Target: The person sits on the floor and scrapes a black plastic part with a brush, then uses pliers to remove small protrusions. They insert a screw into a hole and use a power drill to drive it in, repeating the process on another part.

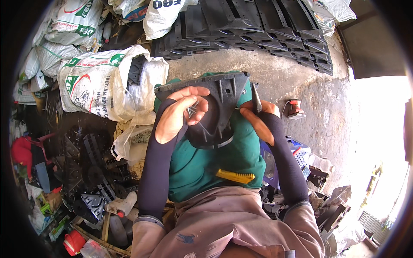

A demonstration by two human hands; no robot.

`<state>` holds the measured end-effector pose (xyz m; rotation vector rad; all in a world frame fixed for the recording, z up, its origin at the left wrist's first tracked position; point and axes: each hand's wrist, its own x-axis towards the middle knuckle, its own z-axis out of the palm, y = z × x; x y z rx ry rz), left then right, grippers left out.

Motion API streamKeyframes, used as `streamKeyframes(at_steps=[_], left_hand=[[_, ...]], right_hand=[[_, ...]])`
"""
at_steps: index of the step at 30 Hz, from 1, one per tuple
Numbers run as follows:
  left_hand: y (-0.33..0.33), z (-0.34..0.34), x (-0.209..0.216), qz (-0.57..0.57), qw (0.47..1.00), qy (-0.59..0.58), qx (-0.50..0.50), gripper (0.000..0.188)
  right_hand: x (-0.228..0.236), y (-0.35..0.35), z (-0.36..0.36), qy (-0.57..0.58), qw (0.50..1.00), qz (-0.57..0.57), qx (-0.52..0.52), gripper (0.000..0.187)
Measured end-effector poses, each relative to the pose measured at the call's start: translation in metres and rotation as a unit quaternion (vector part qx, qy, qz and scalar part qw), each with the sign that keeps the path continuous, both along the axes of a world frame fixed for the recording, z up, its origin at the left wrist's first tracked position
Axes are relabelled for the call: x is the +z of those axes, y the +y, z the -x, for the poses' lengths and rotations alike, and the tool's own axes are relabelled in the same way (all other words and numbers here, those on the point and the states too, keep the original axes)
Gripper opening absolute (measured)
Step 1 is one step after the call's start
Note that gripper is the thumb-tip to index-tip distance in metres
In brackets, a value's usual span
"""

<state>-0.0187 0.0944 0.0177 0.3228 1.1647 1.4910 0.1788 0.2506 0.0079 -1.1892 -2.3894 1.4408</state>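
Observation:
A black molded plastic part (221, 96), with a wide ribbed edge and a rounded lower end, rests across my green-covered lap. Over its left side, my left hand (176, 115) is curled palm up around several thin metal pins (192, 108). My right hand (263, 119) is closed at the part's right edge, with a pointed grey metal tool (256, 98) sticking up from it; the tool's lower end is hidden. Thumb and finger of that hand meet at a tiny pale piece, too small to name. A yellow utility knife (235, 176) lies on my lap.
Stacked black plastic parts (241, 30) stand ahead on the concrete floor (318, 96). White printed sacks (97, 84) crowd the left, above loose black parts (92, 172). A red power tool (295, 109) sits at right, near a bluish plastic crate (299, 155).

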Motion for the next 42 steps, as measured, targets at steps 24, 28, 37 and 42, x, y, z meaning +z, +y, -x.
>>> streamKeyframes(at_steps=[24, 28, 37, 42], left_hand=[[0.014, -0.020, 0.003, 0.100, 0.970, 0.220, -0.004, 0.017], [0.015, -0.017, 0.002, 0.100, 0.975, 0.200, -0.016, 0.016], [0.008, -0.004, 0.005, 0.065, 0.997, 0.042, 0.004, 0.026], [-0.012, 0.012, 0.003, 0.048, 0.998, -0.016, 0.048, 0.037]], right_hand=[[-0.007, -0.017, 0.007, 0.001, 0.998, -0.068, -0.006, 0.016], [-0.014, -0.014, 0.007, -0.006, 1.000, -0.002, -0.010, 0.017], [-0.013, -0.006, 0.005, 0.017, 1.000, 0.019, 0.017, 0.020], [-0.007, -0.014, -0.022, 0.042, 0.998, -0.031, -0.020, 0.020]])
